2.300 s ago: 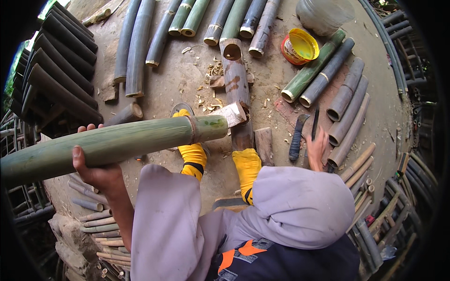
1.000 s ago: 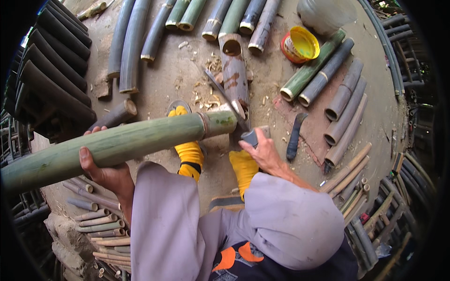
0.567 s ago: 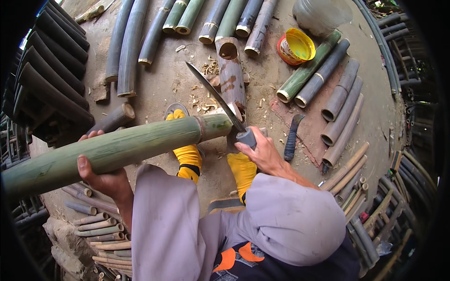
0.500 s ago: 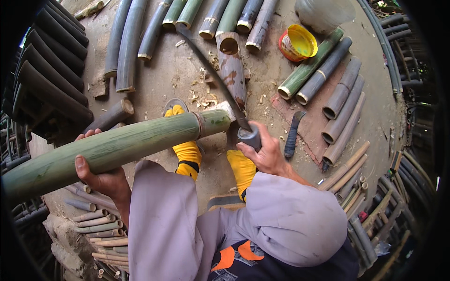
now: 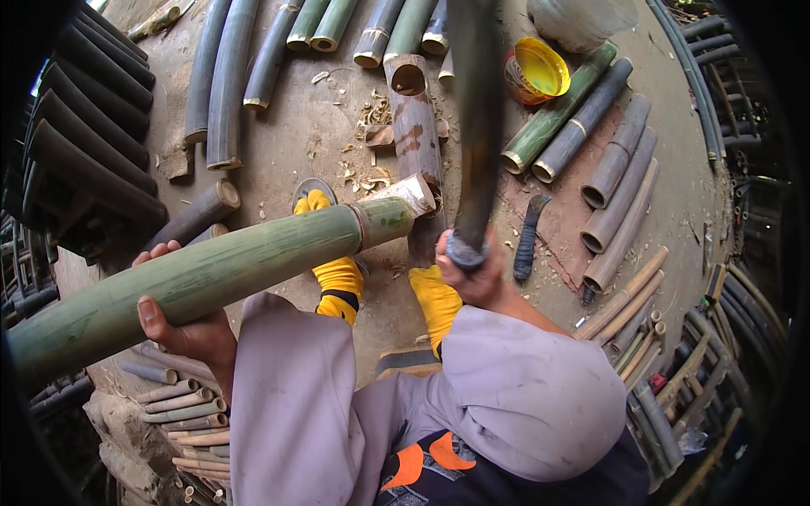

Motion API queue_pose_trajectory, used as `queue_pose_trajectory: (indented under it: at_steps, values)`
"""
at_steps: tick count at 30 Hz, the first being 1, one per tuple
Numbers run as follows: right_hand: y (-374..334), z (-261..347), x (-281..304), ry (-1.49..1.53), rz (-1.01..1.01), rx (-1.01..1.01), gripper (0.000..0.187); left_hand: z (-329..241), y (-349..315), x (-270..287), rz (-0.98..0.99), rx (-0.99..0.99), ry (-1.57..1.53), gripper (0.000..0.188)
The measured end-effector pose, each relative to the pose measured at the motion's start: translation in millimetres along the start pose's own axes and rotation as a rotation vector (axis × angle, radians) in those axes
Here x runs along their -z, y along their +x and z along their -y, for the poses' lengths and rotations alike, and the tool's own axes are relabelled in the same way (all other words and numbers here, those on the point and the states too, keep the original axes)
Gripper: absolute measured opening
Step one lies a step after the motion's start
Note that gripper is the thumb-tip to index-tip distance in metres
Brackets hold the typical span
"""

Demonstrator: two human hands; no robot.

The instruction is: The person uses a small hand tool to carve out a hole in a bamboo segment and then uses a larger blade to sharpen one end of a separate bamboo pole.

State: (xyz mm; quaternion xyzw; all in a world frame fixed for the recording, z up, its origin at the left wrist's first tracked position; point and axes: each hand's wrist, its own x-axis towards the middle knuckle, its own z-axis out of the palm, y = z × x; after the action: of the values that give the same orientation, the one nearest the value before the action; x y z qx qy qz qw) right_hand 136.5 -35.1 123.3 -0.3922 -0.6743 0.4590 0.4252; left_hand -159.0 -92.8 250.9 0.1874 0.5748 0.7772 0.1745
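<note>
A thick green bamboo pole (image 5: 211, 274) lies across my left palm, and my left hand (image 5: 181, 329) is closed round its underside with the thumb up the near side. Its far end is pared to a pale, slanted tongue (image 5: 409, 196), which rests at a brown, patchy bamboo block (image 5: 415, 135) on the ground. My right hand (image 5: 477, 274) grips a machete (image 5: 477, 126) by its dark cylindrical handle. The blade is raised, blurred by motion, and points away from me, to the right of the pared end.
Cut bamboo lengths (image 5: 224, 84) lie along the far side, with more tubes (image 5: 620, 160) at the right. A knife with a wrapped handle (image 5: 528, 236) lies right of my hand. A yellow tub (image 5: 537, 72) stands beyond. My yellow-socked feet (image 5: 434, 304) are below the work.
The machete has swung up from the pared end, from a leftward slant to nearly straight ahead. My right hand has turned with it. The bamboo pole has hardly moved.
</note>
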Motion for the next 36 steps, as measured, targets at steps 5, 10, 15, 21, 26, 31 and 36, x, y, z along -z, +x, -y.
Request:
queue_pose_trajectory:
  at_steps: [5, 10, 15, 21, 26, 31, 36]
  values:
    - [13.5, -30.9, 6.6, -0.339, 0.381, -0.649, 0.044, 22.3, 6.4, 8.2, 0.092, -0.052, -0.128, 0.064]
    - [19.5, 34.5, 4.4, -0.187, 0.075, -0.139, 0.041, 31.7, 7.7, 29.0, 0.092, -0.130, -0.116, 0.067]
    - [8.2, -45.1, 11.9, -0.411, 0.440, -0.521, 0.048, 15.0, 9.1, 20.0, 0.002, 0.020, -0.088, 0.068]
    - [6.2, -2.6, 10.1, -0.276, 0.291, -0.519, 0.048, 18.4, 25.9, 38.2, -0.136, 0.104, -0.221, 0.059]
    - [24.3, 36.0, 3.6, -0.203, 0.060, 0.107, 0.053, 18.7, 12.3, 45.2, -0.110, 0.006, -0.168, 0.058]
    - [15.5, -33.4, 4.9, -0.392, 0.386, -0.576, 0.043, 25.5, 11.1, 38.7, -0.025, -0.029, -0.150, 0.059]
    - [27.0, 32.3, 1.9, -0.210, 0.135, -0.146, 0.042, 26.5, 6.2, 46.0, -0.061, -0.106, -0.113, 0.064]
